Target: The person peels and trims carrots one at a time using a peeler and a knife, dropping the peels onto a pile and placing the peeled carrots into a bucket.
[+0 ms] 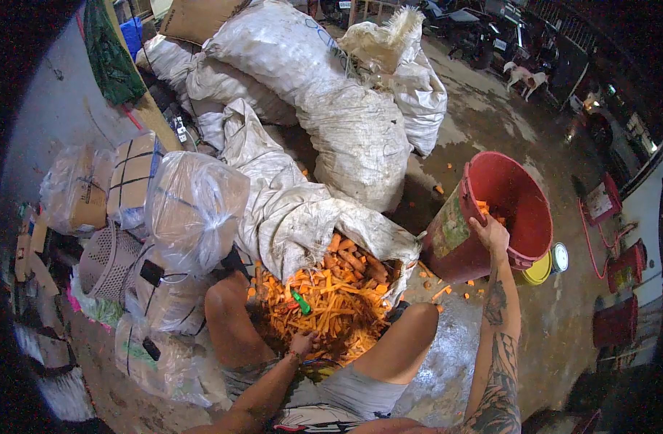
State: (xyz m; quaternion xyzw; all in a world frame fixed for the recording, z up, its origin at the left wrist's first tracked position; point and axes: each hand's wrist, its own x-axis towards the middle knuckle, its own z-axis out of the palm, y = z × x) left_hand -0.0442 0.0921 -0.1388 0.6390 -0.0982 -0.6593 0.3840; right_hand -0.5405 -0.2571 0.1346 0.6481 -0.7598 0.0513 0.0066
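My left hand (303, 343) is closed low over a heap of orange carrot peelings (331, 307) between my knees; what it holds, if anything, is hidden. A green peeler (301, 303) lies on the heap just above that hand. Whole carrots (353, 262) spill from the mouth of a white woven sack (295, 217) behind the peelings. To the right, my right hand (490, 234) is closed over the near rim of a large red bin (447, 249). Cut orange carrot pieces (496, 216) show inside the bin, partly behind the hand.
Bulging white sacks (357, 137) stand beyond the open one. Plastic-wrapped boxes (194, 199) and a grey basket (107, 264) are stacked left. A yellow bucket (538, 267) stands beside the bin. Carrot scraps dot the wet floor (454, 340). A dog (525, 78) stands far right, near motorcycles.
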